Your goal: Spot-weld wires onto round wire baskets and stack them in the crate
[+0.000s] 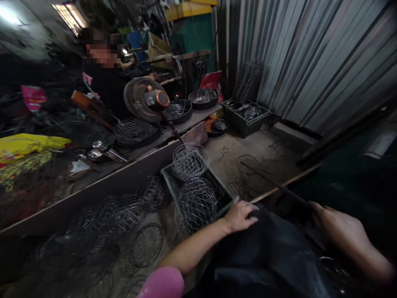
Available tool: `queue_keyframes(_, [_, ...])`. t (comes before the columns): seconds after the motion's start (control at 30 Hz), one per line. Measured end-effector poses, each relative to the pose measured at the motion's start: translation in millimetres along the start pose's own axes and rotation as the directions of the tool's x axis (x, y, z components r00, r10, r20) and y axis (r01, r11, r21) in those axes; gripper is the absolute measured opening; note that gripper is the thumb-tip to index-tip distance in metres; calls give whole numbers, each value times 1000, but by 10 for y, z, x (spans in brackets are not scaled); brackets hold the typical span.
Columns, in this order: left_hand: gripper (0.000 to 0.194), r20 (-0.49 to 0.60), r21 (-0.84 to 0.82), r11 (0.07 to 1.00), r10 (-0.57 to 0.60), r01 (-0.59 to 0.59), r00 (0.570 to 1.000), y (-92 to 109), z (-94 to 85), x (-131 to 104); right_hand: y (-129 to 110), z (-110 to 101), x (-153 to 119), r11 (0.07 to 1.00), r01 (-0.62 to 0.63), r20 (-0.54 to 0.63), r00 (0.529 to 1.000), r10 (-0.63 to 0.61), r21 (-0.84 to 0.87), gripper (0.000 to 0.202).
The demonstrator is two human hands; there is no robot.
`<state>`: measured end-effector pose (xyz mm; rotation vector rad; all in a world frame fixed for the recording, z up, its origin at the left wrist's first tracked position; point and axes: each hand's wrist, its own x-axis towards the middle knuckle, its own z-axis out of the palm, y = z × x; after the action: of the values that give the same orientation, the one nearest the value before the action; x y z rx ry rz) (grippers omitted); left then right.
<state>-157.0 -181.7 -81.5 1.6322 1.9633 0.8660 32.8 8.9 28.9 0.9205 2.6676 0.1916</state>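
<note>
My left hand point(241, 215) rests at the near corner of a green crate point(221, 184), beside dark cloth point(263, 248) over my lap. Its fingers are spread and nothing shows in them. My right hand point(333, 221), at the right, is closed around the near end of a long thin dark rod point(279, 186). The rod points forward and left over the floor. Round wire racks point(197, 203) are piled in the crate, left of my left hand.
More wire racks point(145, 244) lie on the floor at the left. Beyond a low board point(124, 178) are a fan point(158, 99) and a seated person point(105, 82). A second crate point(246, 124) stands near the corrugated wall point(297, 54).
</note>
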Motion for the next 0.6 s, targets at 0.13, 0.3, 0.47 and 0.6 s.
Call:
queue_keyframes(0.13, [33, -78, -150, 989, -27, 15, 997, 280, 559, -117, -66, -88, 309, 998, 53, 49, 997, -52, -16, 32])
queue_keyframes(0.3, [33, -119, -79, 996, 20, -30, 993, 195, 821, -109, -103, 122, 408, 976, 203, 59, 978, -199, -76, 34])
queue_keyframes(0.47, [28, -159, -108, 994, 1, -18, 987, 177, 798, -101, -2, 31, 193, 976, 215, 148, 965, -216, 22, 32])
queue_keyframes(0.6, [26, -165, -126, 992, -23, 2, 986, 216, 755, -101, -3, -72, 11, 974, 217, 168, 960, -225, 61, 33])
